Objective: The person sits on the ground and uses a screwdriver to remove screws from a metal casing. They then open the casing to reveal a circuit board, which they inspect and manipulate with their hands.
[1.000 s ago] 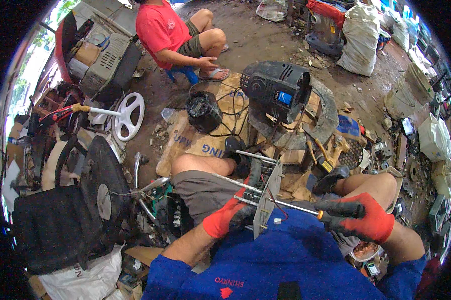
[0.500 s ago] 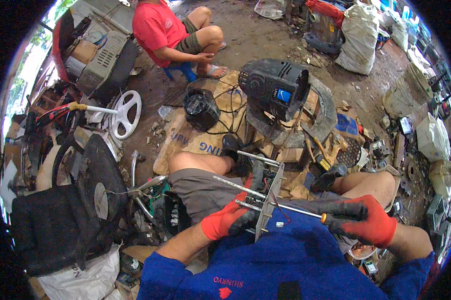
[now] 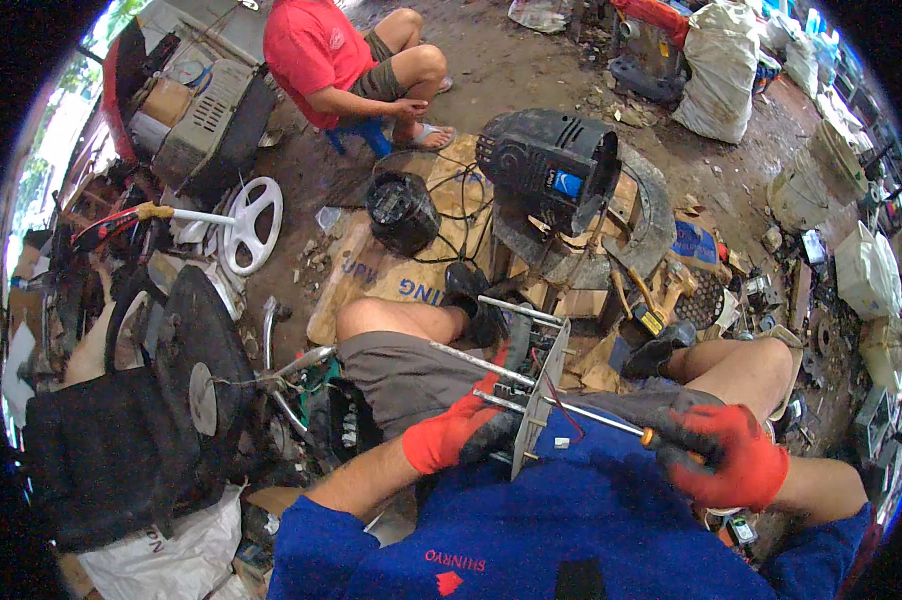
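Observation:
In my left hand point(image 3: 463, 428), gloved in red and black, is a metal plate assembly point(image 3: 539, 410) with long silver rods sticking out to the left. The plate stands on edge above my lap, and a thin dark red wire hangs from its right side. My right hand point(image 3: 736, 455), in a matching glove, is closed around the orange-yellow handle of a screwdriver point(image 3: 611, 424). Its shaft points left and its end meets the plate's right face. Exactly what the tip touches is too small to make out.
Ahead lies a black machine housing point(image 3: 551, 170) on a round grey ring point(image 3: 651, 220). A black motor-like part point(image 3: 403, 212) with cables rests on cardboard. A hammer point(image 3: 663, 300) lies beyond my right knee. Left are a black disc point(image 3: 203, 350) and a white wheel point(image 3: 253, 228). Someone in red point(image 3: 316, 60) sits opposite.
My right hand has rolled on the screwdriver handle, its fingers now curled more tightly around it. The plate assembly has shifted slightly to the right.

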Tool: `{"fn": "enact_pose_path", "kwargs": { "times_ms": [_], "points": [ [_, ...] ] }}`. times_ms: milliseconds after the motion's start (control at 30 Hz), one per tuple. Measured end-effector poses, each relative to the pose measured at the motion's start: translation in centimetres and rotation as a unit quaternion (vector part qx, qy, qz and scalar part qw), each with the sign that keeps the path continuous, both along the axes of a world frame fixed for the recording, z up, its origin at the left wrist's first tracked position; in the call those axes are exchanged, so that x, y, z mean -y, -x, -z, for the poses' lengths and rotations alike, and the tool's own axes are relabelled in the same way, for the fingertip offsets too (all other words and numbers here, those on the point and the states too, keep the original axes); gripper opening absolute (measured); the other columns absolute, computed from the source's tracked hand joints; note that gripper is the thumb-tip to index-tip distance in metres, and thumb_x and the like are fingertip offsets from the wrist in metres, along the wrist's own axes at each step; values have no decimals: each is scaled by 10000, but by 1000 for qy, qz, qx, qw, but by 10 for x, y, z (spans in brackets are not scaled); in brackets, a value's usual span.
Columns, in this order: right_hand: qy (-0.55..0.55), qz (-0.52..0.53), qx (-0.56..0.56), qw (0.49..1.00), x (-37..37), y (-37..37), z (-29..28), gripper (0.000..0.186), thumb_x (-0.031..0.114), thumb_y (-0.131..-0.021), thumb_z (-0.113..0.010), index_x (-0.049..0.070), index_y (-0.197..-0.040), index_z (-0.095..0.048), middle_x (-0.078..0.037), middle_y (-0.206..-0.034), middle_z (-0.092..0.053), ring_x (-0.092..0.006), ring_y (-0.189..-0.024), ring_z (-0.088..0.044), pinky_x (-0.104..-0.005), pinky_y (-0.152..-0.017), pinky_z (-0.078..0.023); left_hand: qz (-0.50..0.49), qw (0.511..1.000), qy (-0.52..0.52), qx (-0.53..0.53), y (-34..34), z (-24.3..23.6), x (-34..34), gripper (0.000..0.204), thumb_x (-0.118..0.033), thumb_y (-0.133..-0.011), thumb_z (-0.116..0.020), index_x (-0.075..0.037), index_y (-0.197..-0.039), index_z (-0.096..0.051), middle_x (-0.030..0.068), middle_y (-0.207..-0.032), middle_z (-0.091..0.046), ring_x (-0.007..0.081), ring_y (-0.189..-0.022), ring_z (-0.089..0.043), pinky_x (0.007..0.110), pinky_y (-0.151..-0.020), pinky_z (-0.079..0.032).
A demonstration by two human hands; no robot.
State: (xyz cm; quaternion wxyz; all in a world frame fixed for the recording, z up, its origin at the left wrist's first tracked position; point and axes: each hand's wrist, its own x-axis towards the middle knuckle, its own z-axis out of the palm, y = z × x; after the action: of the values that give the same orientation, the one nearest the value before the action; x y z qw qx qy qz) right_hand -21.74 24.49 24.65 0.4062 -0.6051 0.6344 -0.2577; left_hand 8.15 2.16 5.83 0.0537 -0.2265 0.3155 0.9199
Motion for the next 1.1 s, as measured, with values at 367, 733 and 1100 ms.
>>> {"fn": "enact_pose_path", "kwargs": {
  "times_ms": [367,733,1100],
  "points": [
    [103,-110,-346,926,12,-8,-17,552,329,-722,-783,169,-1236,-661,-126,-903,-635,-290,-692,-651,-444,-517,-498,81,977,173,-90,2,22,-7,547,-365,-1065,-433,-88,-1534,-387,134,-1454,-527,251,-1288,-547,437,-1107,-439],
    [-118,110,233,959,7,12,-19,609,101,-777,-740,22,-1357,-575,-150,-1297,-651,-284,-1170,-646,-383,-1045,-468,-84,996,31,14,9,-24,11,647,-358,-1015,-502,-119,-1584,-306,84,-1446,-536,243,-1265,-563,408,-1055,-473],
    [-183,141,327,916,15,-8,-13,525,97,-845,-724,20,-1352,-612,-89,-1282,-684,-187,-1186,-617,-351,-1070,-443,-174,985,-14,-6,6,-56,-11,705,-362,-979,-558,-115,-1582,-291,102,-1509,-465,275,-1304,-534,444,-1081,-465]
  ]
}}
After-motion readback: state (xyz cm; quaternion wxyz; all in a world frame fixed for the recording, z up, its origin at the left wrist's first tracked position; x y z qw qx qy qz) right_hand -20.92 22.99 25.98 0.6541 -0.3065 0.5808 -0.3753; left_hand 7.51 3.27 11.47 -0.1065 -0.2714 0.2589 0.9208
